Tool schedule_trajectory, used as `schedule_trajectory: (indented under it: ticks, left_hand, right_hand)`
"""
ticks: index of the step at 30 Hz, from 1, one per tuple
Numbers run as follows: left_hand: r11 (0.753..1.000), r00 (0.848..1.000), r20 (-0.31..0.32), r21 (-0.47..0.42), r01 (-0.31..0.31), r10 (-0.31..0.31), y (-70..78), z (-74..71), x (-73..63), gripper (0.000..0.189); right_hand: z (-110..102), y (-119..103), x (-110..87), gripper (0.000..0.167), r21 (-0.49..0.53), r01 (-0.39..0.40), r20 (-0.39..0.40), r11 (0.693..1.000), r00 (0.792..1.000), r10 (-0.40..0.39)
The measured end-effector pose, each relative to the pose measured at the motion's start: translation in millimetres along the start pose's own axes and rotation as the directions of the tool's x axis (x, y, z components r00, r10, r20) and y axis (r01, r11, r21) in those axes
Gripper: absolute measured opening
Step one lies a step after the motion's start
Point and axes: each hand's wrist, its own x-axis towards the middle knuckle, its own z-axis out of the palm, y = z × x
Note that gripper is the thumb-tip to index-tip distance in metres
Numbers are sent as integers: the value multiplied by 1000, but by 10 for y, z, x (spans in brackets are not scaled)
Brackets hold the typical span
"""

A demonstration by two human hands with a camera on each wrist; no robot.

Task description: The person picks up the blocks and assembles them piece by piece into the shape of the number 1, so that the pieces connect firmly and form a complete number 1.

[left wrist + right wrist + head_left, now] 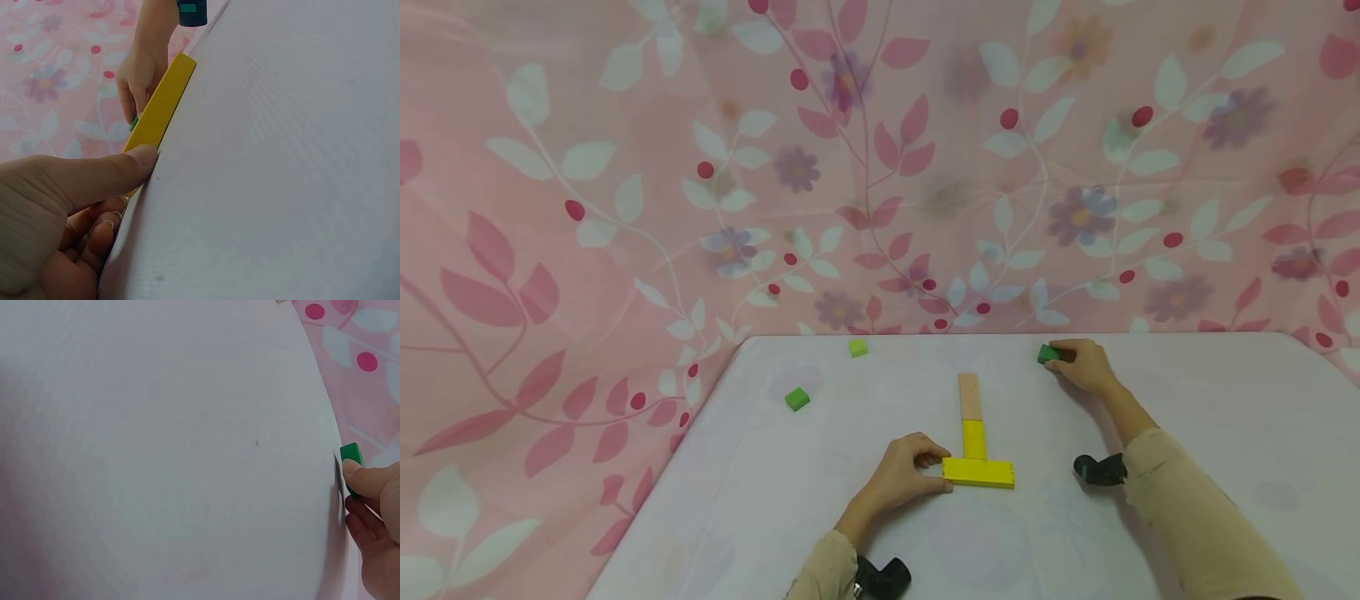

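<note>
My left hand [904, 473] pinches the left end of a long yellow block [978, 472] between thumb and fingers. Behind that block's middle, a shorter yellow block [973, 439] and a plain wooden block [970, 397] run in line toward the far edge, making an upside-down T. Near the table's back edge, my right hand [1084, 365] holds a dark green block [1047, 355] between thumb and fingers. The right wrist view shows the thumb on the near face of that green block [352, 452]. In the left wrist view the long yellow block [164, 103] stretches away from the thumb.
A light green block [858, 348] sits near the back edge, left of centre, and a mid-green block [797, 399] lies nearer on the left. Both rest on the white table [715, 500]. A pink floral curtain [880, 167] hangs behind the table.
</note>
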Motion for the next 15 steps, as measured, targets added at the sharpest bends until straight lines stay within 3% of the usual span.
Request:
schedule_trajectory:
  ticks: [15]
  left_hand:
    - [1000,1000,-11,-4,-15,15,3,-4,-6,35]
  right_hand:
    - [165,-175,155,39,44,35,15,998,999,-36]
